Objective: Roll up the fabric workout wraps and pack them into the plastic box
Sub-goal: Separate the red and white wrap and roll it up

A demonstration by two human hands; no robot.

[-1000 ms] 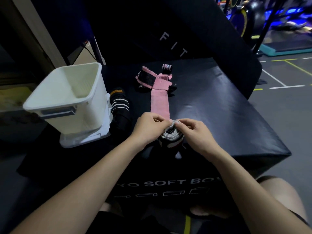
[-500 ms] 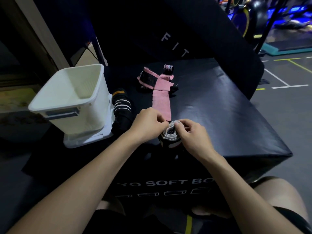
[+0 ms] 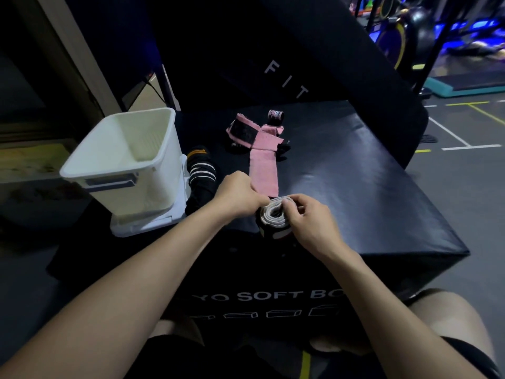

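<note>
A pink wrap (image 3: 264, 175) is being rolled near the front of the soft box (image 3: 369, 187).

The roll (image 3: 273, 217) is pinched in the grip of both the left hand (image 3: 239, 194) and the right hand (image 3: 310, 224); the stretched-out tail must next be wound in, then carried to the plastic box (image 3: 123, 162).

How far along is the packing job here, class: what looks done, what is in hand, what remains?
Done: nothing shows inside the white plastic box. In hand: the left hand and right hand grip a partly rolled pink wrap, its tail still flat on the black soft box. Left: the black striped wrap beside the box, unpacked.
</note>
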